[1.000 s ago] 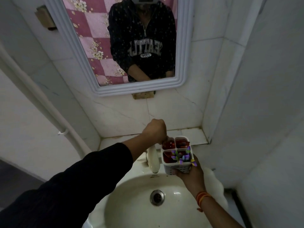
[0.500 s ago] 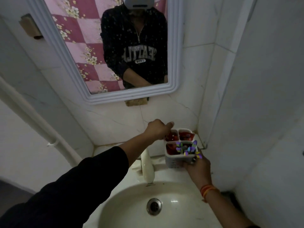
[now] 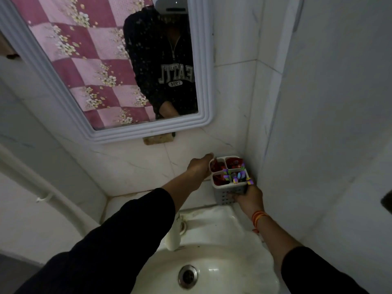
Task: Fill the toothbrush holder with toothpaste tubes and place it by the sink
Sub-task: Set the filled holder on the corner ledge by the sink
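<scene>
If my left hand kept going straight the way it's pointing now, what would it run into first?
Your left hand reaches away from you along the left side of the toothbrush holder. Straight on, it would probably meet the tiled back wall below the mirror, though the depth of the gap is unclear.

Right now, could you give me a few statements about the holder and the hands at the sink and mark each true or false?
1. The toothbrush holder sits in the corner where the two tiled walls meet. True.
2. The right hand grips the holder's lower front. True.
3. The left hand rests on the tap. False: it is up at the holder's left rim.
4. The holder has a single open compartment. False: dividers split it into four.
5. The holder stands inside the sink basin. False: it is behind the basin, by the wall.
</scene>
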Motion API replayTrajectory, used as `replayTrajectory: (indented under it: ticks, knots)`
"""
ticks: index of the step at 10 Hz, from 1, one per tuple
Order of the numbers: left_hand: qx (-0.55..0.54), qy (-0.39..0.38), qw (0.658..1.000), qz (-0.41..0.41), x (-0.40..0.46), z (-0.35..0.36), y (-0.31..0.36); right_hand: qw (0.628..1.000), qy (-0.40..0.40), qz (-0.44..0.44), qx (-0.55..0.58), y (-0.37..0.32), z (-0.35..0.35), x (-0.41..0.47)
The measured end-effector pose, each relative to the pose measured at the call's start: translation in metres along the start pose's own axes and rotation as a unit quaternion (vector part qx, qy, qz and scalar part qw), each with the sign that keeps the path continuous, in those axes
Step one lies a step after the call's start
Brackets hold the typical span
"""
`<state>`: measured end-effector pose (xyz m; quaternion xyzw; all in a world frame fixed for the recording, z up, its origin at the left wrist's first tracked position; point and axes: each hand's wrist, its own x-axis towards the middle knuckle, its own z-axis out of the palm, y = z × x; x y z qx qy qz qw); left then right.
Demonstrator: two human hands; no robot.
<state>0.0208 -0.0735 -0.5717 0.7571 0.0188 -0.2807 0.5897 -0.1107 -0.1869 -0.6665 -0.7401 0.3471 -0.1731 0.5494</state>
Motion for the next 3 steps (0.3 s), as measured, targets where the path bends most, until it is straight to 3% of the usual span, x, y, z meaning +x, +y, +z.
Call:
replayTrajectory:
  ticks: [1, 3]
  knots:
    - [-0.043, -0.014, 0.999, -0.013, -0.016, -0.003, 0.003, 1.000, 0.004, 0.009, -0.012, -0.003, 0.000, -0.002]
    - [0.066, 0.016, 0.997, 0.035, -0.038, -0.018, -0.010, 0.998, 0.039, 0.044, -0.009, -0.002, -0.002, -0.035]
